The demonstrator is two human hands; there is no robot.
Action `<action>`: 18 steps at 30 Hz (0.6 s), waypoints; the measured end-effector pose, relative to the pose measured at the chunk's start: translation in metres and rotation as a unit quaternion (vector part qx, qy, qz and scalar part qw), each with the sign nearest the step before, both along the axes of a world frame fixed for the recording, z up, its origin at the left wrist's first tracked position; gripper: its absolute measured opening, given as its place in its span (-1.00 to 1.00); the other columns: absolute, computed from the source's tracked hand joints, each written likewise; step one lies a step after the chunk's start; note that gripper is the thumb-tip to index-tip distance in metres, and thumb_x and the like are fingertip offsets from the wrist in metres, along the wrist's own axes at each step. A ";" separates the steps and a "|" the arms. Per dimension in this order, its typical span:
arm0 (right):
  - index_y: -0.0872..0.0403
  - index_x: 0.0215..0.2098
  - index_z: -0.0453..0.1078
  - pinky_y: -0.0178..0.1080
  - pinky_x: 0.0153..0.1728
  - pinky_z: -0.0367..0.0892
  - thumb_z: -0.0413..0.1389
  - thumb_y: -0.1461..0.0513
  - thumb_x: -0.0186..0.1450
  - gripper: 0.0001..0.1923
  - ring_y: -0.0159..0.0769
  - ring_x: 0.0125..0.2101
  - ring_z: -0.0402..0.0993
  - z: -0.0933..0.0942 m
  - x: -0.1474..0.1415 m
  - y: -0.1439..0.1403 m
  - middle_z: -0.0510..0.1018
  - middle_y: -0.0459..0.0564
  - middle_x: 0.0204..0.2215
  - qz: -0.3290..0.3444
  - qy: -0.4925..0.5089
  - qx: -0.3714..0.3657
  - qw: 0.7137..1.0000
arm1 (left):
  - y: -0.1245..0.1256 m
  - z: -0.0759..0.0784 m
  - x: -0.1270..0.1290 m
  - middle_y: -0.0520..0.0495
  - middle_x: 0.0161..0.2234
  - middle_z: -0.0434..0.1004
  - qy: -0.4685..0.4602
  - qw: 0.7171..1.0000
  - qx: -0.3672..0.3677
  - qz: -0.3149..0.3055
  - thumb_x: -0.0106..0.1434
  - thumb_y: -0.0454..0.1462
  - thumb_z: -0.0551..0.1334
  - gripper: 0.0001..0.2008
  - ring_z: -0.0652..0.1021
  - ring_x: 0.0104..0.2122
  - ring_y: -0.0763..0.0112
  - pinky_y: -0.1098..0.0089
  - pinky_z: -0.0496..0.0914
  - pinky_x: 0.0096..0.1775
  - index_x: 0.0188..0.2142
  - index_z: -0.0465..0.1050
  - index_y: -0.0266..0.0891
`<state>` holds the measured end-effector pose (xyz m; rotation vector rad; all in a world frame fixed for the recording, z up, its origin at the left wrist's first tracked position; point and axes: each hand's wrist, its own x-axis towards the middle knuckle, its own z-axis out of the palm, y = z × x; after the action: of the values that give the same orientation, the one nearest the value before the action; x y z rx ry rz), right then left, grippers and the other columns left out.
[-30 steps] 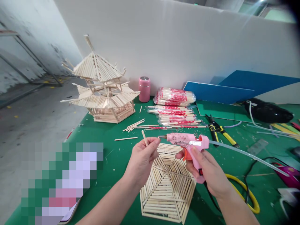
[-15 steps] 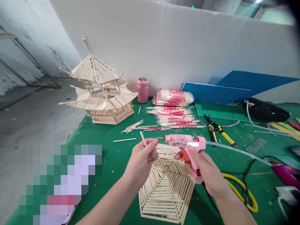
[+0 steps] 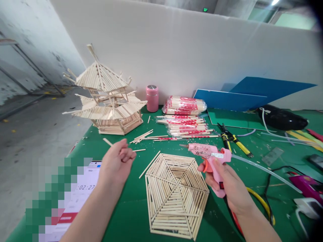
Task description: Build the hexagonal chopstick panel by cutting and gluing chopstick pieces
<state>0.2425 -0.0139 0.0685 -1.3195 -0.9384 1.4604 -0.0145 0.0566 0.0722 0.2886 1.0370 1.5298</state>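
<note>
My left hand (image 3: 118,160) is closed on a thin wooden stick (image 3: 108,142), whose end pokes out at the upper left. In my right hand (image 3: 227,181) is a pink hot glue gun (image 3: 204,150), its nozzle pointing left and my fingers round the handle by the orange trigger. A hexagonal panel of wooden sticks (image 3: 176,198) lies flat on the green table between my hands. One loose stick (image 3: 149,164) rests along the panel's upper left edge. Several cut sticks (image 3: 142,136) lie beyond my left hand.
A wooden stick pavilion (image 3: 108,104) stands at the back left, near a pink flask (image 3: 152,98). Wrapped chopsticks (image 3: 185,106) lie at the back centre. Pliers (image 3: 233,139), a yellow cable (image 3: 262,201) and a purple tool (image 3: 302,185) are on the right. A phone (image 3: 78,198) lies front left.
My left hand has moved left with the stick, away from the nozzle and the panel. The glue gun has shifted slightly right in my right hand.
</note>
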 end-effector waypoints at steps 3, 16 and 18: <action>0.15 -0.38 0.37 -0.41 -0.80 -0.15 -0.03 -0.06 0.18 -0.57 -0.54 -0.83 -0.02 0.000 0.000 -0.001 0.15 -0.22 -0.86 -0.012 0.007 -0.001 1.000 | 0.008 0.002 -0.015 0.22 -0.83 -0.04 0.016 0.999 -0.019 0.037 0.02 -0.38 0.15 -0.80 0.06 -0.79 0.67 0.56 0.11 -0.63 -0.66 0.14 -0.24; 0.12 -0.36 0.42 -0.44 -0.71 0.09 0.02 -0.03 0.17 -0.61 -0.51 -0.67 0.22 0.001 -0.017 0.004 0.47 -0.06 -0.56 -0.053 0.062 0.025 0.996 | -0.045 -0.019 0.059 0.14 -0.71 0.20 0.104 0.986 0.015 -0.126 -0.02 -0.19 0.31 -0.72 0.16 -0.67 0.69 0.57 0.05 -0.61 -0.65 0.30 -0.32; 0.08 -0.30 0.43 -0.38 -0.51 0.27 0.03 -0.02 0.16 -0.64 -0.38 -0.46 0.38 -0.001 -0.027 0.004 0.51 -0.01 -0.35 -0.057 0.056 0.028 0.996 | -0.054 -0.021 0.074 0.10 -0.68 0.26 0.158 0.968 0.024 -0.192 -0.05 -0.18 0.32 -0.75 0.25 -0.62 0.63 0.55 0.15 -0.54 -0.63 0.36 -0.31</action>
<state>0.2157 -0.0097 0.0671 -1.2182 -0.8131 1.3958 0.0596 0.0025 0.0514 0.7429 1.1146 1.1799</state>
